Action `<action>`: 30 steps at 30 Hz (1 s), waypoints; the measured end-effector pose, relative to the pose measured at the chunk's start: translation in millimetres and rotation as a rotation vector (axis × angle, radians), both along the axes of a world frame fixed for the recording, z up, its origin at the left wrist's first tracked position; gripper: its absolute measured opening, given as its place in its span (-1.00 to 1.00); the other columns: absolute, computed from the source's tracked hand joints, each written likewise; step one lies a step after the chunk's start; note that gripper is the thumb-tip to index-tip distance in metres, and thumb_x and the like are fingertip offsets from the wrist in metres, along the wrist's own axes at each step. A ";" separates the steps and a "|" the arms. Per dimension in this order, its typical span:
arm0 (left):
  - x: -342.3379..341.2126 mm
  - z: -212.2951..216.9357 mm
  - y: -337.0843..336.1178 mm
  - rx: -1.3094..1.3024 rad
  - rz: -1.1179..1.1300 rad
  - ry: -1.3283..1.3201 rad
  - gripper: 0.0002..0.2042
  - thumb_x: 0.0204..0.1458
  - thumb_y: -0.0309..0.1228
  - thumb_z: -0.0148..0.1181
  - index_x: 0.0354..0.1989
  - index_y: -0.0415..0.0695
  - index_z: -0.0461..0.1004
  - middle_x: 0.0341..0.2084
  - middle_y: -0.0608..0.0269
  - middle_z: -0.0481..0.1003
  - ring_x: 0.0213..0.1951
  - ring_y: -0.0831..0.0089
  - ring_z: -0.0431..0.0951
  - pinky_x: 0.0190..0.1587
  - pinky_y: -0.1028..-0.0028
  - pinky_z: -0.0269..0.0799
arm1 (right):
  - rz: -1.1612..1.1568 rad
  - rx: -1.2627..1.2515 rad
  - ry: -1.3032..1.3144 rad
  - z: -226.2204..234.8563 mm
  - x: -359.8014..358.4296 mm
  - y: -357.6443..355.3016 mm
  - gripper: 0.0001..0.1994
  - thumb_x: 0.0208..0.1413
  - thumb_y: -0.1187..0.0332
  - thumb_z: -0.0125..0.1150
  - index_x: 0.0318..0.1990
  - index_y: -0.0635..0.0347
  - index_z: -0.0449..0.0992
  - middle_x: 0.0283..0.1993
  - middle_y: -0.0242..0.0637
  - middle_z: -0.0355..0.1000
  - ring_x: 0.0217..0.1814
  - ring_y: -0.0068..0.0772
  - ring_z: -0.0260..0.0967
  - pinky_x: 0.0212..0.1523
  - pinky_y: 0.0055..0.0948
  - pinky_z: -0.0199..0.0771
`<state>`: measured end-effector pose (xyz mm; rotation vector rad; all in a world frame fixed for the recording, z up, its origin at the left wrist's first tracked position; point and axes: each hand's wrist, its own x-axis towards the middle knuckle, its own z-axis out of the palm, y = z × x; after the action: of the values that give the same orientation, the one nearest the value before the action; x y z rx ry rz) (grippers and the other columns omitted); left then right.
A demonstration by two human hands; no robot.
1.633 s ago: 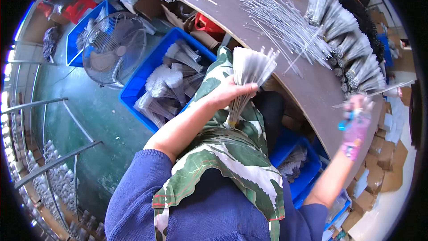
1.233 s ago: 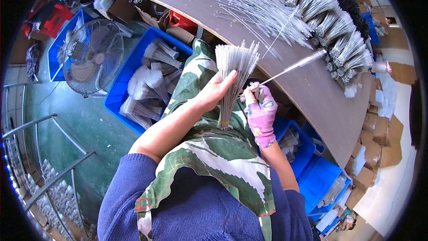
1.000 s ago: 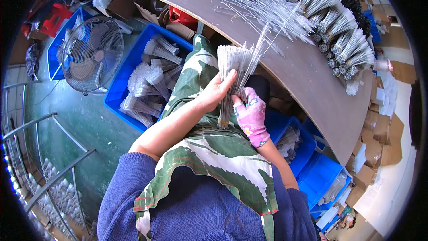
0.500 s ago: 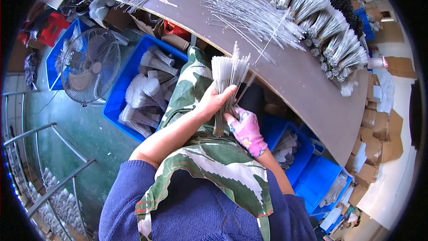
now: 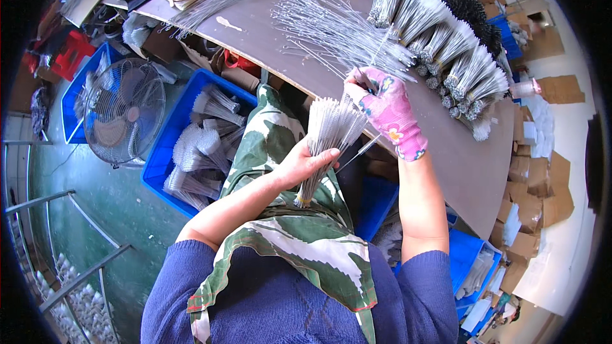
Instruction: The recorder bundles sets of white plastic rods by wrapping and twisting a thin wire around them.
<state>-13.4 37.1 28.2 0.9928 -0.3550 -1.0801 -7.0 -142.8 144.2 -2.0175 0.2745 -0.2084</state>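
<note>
Down in the head view, the left hand [image 5: 306, 164] is gripping a fanned bundle of thin wire brushes [image 5: 331, 135], fingers wrapped tight around its lower half, holding it upright over the lap, above the green-and-white leaf-patterned apron [image 5: 299, 236]. One loose brush [image 5: 358, 153] is sticking out to the right of the bundle, slanting down toward the wrist of the other arm. The right hand [image 5: 386, 111], wearing a pink flowered glove, is reaching up to the near edge of the grey table [image 5: 446, 153], its fingertips pinched at the lower end of the scattered pile of loose wire brushes [image 5: 331, 32]; whether they are actually closing on a wire I cannot tell, since the glove is hiding the tips. Just beyond the pile, tied brush bundles [image 5: 446, 44] are lying in a curved row along the far side of the table. At the person's left, a blue crate [image 5: 162, 165] is holding more bundled brushes, and a floor fan [image 5: 124, 118] is standing beside it.
</note>
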 end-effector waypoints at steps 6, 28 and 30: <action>-2.2 -2.1 -6.7 0.003 0.030 0.006 -0.65 0.04 -0.30 0.22 -0.06 -0.19 0.32 -0.39 0.35 0.44 -0.40 0.60 0.45 -0.30 0.55 0.43 | 0.051 0.084 0.204 -5.4 -5.5 -7.8 -0.93 0.03 0.48 0.16 -0.33 0.28 0.46 -0.46 -0.47 0.42 -0.37 -0.73 0.27 -0.28 -0.60 0.35; 2.8 2.5 11.8 0.019 0.137 0.041 -0.69 -0.15 -0.41 0.38 -0.24 -0.19 0.43 -0.47 0.36 0.45 -0.42 0.60 0.42 -0.30 0.56 0.37 | 0.143 0.003 0.210 -22.4 2.4 8.3 -0.89 -0.06 0.48 0.25 -0.38 0.32 0.49 -0.44 -0.38 0.41 -0.36 -0.59 0.34 -0.29 -0.55 0.34; 6.0 -1.0 8.3 0.036 0.147 0.027 -0.70 -0.13 -0.41 0.37 -0.24 -0.19 0.43 -0.48 0.37 0.44 -0.42 0.61 0.42 -0.32 0.57 0.37 | 0.207 -0.018 0.208 -20.7 5.8 5.3 -0.89 -0.06 0.48 0.25 -0.38 0.32 0.49 -0.44 -0.38 0.42 -0.37 -0.60 0.33 -0.30 -0.56 0.34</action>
<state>-7.4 45.5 27.2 1.0192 -0.2378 -0.9680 -1.2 -137.5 123.5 -2.0713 0.1923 0.1295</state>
